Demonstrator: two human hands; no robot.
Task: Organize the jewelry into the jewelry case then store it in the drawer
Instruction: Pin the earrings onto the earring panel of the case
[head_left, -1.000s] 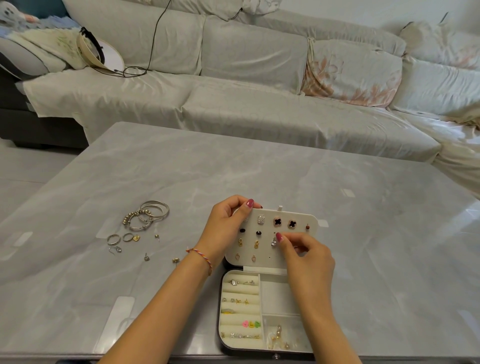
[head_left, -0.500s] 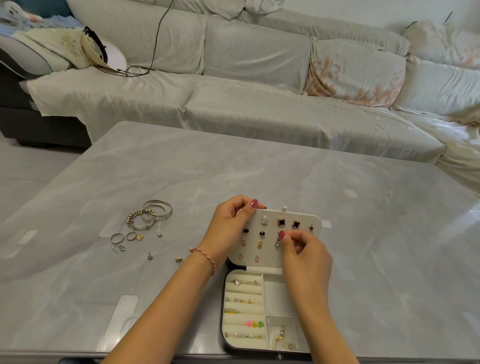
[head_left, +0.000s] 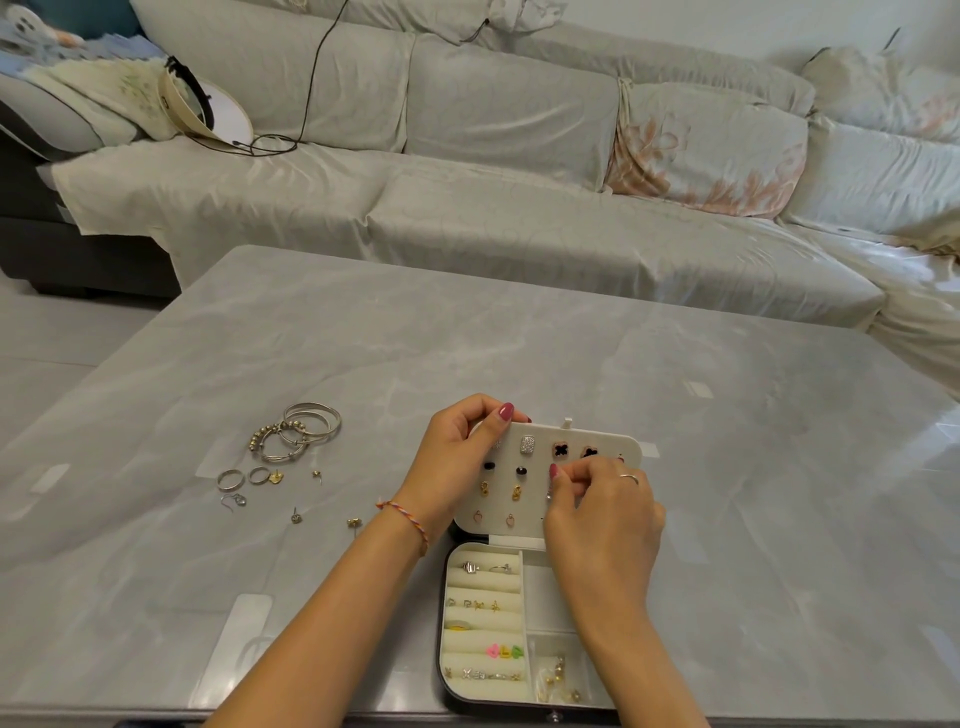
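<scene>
Left hand (head_left: 457, 457) gripped the earring panel (head_left: 540, 478); right hand (head_left: 597, 514) pinched a stud against it, covering the case (head_left: 483, 623). Bangles (head_left: 301, 434) and rings (head_left: 231, 479) lay loose, well left.

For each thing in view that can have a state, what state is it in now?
jewelry case: open, on the table.
earring panel: raised, earrings pinned on it.
left hand: gripping the panel's top left corner.
right hand: pinching a silver earring at the panel.
bangles: loose on the table, outside the case.
rings: loose on the table.
</scene>
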